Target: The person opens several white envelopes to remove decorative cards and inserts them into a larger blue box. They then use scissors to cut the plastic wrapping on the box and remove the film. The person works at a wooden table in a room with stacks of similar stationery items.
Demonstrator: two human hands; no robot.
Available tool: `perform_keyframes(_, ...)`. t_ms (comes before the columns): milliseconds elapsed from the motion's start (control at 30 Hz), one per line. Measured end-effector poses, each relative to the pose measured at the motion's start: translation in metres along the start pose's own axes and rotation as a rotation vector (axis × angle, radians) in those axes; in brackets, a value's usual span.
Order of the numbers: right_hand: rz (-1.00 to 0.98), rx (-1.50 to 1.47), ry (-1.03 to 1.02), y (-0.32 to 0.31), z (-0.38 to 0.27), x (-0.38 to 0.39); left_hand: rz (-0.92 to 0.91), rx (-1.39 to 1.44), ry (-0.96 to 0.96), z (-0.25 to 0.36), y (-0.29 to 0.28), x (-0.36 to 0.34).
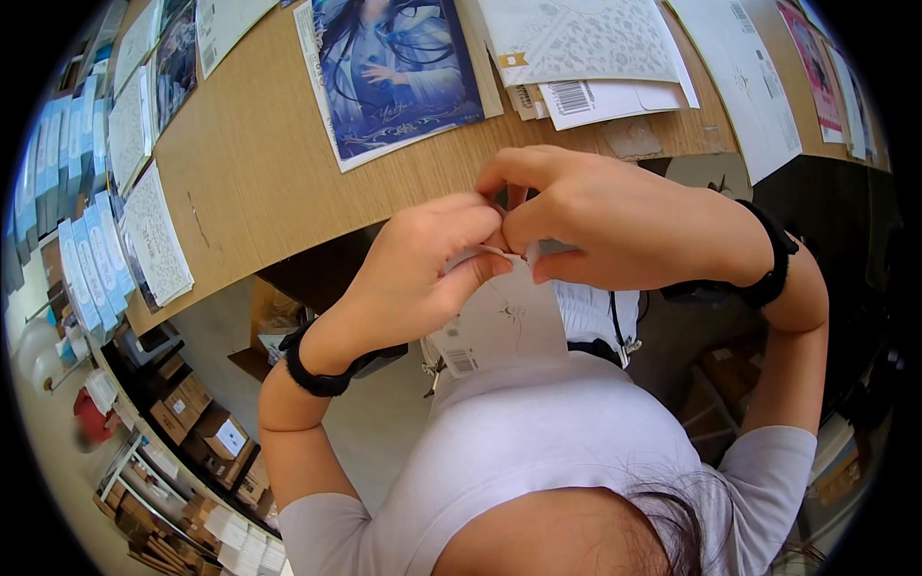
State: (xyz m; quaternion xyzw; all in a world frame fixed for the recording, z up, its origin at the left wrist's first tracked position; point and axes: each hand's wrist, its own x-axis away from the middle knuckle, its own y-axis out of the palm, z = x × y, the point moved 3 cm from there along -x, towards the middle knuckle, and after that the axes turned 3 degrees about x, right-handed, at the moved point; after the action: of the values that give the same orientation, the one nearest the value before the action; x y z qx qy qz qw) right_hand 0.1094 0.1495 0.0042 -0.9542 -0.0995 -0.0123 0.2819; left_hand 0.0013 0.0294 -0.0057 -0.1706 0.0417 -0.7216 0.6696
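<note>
Just past the table's front edge, my two hands meet in front of my chest. My left hand (pixel 423 259) is closed, thumb and curled fingers pinching the top edge of a white envelope (pixel 514 322). The envelope has a barcode and a fine line drawing, and it hangs down toward my shirt. My right hand (pixel 615 221) is closed on the same top edge, its fingertips touching those of my left. The exact spot under the fingers is hidden.
On the wooden table (pixel 259 182) ahead lie a blue illustrated print (pixel 399 77) and a stack of white patterned envelopes (pixel 586 43). Another white envelope (pixel 744 86) overhangs the edge at right. Light-blue boxes (pixel 91 259) stand at far left. Shelves with cardboard boxes (pixel 182 403) are below left.
</note>
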Motion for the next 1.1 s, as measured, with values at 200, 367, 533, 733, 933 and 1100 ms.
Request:
perform_keyframes(200, -0.13, -0.104, 0.09, 0.004, 0.0, 0.001, -0.013, 0.003, 0.008, -0.002, 0.006, 0.001)
perform_keyframes(367, -0.176, -0.087, 0.073, 0.001, 0.001, 0.002, -0.017, -0.006, 0.028, -0.001, 0.006, 0.0)
perform_keyframes(533, -0.146, 0.057, 0.041, 0.015, 0.007, 0.007, -0.007, -0.011, 0.013, -0.004, 0.004, 0.0)
perform_keyframes(733, -0.145, 0.204, -0.02, 0.023, 0.004, 0.01, -0.023, -0.035, 0.046, -0.005, 0.002, 0.0)
perform_keyframes(933, -0.166, 0.169, 0.02, 0.021, 0.0, 0.011, -0.076, 0.033, -0.025, -0.002, -0.003, 0.003)
perform_keyframes(1100, -0.171, 0.193, 0.015, 0.019, -0.003, 0.009, -0.08, 0.091, -0.025, -0.005, -0.006, 0.005)
